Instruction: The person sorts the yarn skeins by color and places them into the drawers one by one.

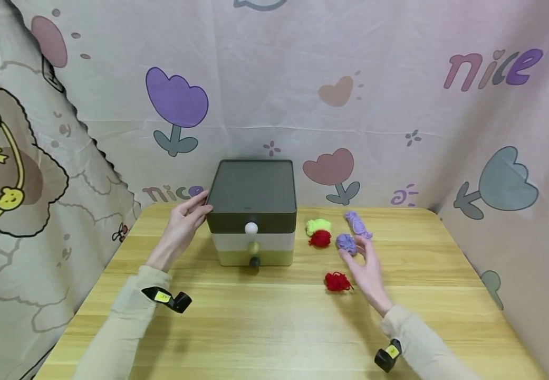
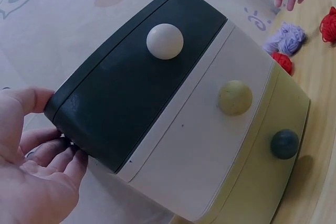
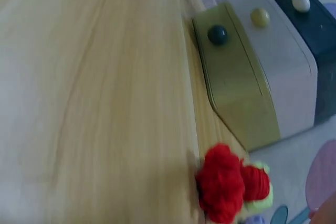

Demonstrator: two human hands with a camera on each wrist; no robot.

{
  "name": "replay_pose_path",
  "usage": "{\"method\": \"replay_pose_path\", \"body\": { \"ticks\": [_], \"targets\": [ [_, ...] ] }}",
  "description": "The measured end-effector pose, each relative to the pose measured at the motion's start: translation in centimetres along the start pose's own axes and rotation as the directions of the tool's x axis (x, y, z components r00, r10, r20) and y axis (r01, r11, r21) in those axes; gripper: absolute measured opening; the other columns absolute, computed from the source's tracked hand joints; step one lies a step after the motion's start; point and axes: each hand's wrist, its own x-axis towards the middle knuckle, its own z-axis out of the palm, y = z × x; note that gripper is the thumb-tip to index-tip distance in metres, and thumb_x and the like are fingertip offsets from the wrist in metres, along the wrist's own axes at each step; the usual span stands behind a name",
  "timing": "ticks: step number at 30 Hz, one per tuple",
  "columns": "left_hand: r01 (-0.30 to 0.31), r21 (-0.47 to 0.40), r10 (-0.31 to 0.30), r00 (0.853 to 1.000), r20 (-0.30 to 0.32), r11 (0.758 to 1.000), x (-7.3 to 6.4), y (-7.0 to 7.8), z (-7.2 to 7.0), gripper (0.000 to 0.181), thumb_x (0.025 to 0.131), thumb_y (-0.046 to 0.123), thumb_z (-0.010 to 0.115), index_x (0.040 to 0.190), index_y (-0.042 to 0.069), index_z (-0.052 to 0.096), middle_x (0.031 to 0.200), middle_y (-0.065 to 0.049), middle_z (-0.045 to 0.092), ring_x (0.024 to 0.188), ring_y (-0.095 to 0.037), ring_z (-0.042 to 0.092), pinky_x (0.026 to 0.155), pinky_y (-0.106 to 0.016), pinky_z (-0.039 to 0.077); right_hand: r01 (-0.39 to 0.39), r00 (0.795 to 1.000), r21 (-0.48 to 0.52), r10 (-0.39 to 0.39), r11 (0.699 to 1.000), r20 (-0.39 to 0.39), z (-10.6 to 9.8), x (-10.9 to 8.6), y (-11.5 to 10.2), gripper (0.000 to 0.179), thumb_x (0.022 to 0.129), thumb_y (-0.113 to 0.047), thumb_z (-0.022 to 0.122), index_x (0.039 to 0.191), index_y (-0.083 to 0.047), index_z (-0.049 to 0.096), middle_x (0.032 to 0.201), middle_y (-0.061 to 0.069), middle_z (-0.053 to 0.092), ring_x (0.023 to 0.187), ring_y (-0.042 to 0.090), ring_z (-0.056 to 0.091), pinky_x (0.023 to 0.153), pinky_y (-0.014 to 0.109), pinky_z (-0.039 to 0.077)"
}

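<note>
Drawer box (image 1: pixel 257 184) closed; yarn bundles (image 1: pixel 345 244) outside, to its right; relaxed left hand (image 1: pixel 181 227) touches its side; right hand (image 1: pixel 368 270) half-spread there, empty.

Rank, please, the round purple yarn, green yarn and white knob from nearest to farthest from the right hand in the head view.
1. Round purple yarn, beside the right hand
2. Green yarn, farther left
3. White knob, leftmost of these

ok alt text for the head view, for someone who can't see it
A person's left hand touches a three-tiered box on a wooden table; the right hand is beside a purple yarn bundle. Nearby lie two red bundles, a green bundle and another purple bundle.
</note>
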Motion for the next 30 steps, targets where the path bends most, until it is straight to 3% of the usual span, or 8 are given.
{"method": "replay_pose_path", "body": {
  "ticks": [6, 11, 15, 18, 24, 30],
  "targets": [
    [0.015, -0.027, -0.015, 1.0, -0.003, 1.0, -0.1, 0.1, 0.0, 0.063, 0.104, 0.006, 0.049, 0.159, 0.0, 0.019, 0.171, -0.013, 0.007, 0.158, -0.025, 0.014, 0.129, -0.041, 0.014, 0.05, 0.999, 0.087, -0.048, 0.995, -0.021, 1.9, -0.9, -1.1, 0.059, 0.093, -0.014, 0.071, 0.143, 0.001, 0.043, 0.144, 0.026, 0.05, 0.136, 0.042, 0.048, 0.119, 0.056, 0.036],
    [0.016, -0.045, -0.017, 1.0, -0.021, 0.999, 0.0, 0.1, 0.4, 0.062, 0.104, 0.004, 0.048, 0.159, 0.0, 0.021, 0.17, -0.014, 0.014, 0.156, -0.026, 0.022, 0.126, -0.033, 0.025, 0.069, 0.998, 0.129, -0.069, 0.989, -0.006, 3.1, -1.4, -2.0, 0.054, 0.092, -0.009, 0.07, 0.139, 0.002, 0.046, 0.14, 0.024, 0.052, 0.13, 0.038, 0.052, 0.118, 0.052, 0.037],
    [0.008, -0.063, -0.01, 0.999, -0.034, 0.998, 0.2, -0.1, 0.6, 0.06, 0.103, 0.002, 0.047, 0.159, 0.0, 0.023, 0.168, -0.017, 0.019, 0.153, -0.025, 0.031, 0.114, -0.018, 0.04, 0.079, 0.997, 0.145, -0.078, 0.986, -0.012, 4.0, -1.8, -2.4, 0.048, 0.092, -0.008, 0.07, 0.135, 0.002, 0.051, 0.132, 0.021, 0.058, 0.117, 0.027, 0.059, 0.109, 0.034, 0.046],
    [-0.001, -0.07, -0.001, 0.999, -0.033, 0.998, 0.3, -0.2, 0.6, 0.06, 0.103, 0.002, 0.048, 0.158, 0.0, 0.024, 0.168, -0.017, 0.02, 0.151, -0.024, 0.034, 0.108, -0.013, 0.044, 0.093, 0.995, 0.208, -0.087, 0.974, -0.038, 5.0, -2.3, -2.8, 0.042, 0.091, -0.004, 0.07, 0.13, 0.002, 0.055, 0.119, 0.018, 0.064, 0.104, 0.013, 0.064, 0.096, 0.02, 0.051],
    [-0.019, -0.064, 0.018, 1.0, -0.017, 0.998, 0.2, -0.2, 0.2, 0.063, 0.103, 0.004, 0.051, 0.158, -0.002, 0.023, 0.169, -0.018, 0.016, 0.154, -0.026, 0.028, 0.116, -0.021, 0.04, 0.102, 0.995, 0.355, -0.088, 0.929, -0.057, 8.1, -3.4, -4.1, 0.039, 0.087, 0.0, 0.073, 0.123, 0.003, 0.058, 0.104, 0.007, 0.068, 0.091, 0.004, 0.065, 0.087, 0.017, 0.055],
    [0.011, -0.067, -0.012, 1.0, -0.006, 0.998, 0.4, -0.2, -0.3, 0.065, 0.102, 0.007, 0.055, 0.159, 0.001, 0.023, 0.171, -0.013, 0.01, 0.155, -0.024, 0.025, 0.124, -0.032, 0.029, 0.134, 0.991, 0.442, -0.106, 0.887, -0.087, 11.2, -3.9, -5.3, 0.042, 0.084, 0.002, 0.076, 0.12, 0.006, 0.055, 0.107, 0.026, 0.066, 0.085, 0.006, 0.065, 0.082, 0.018, 0.057]
  ]
}}
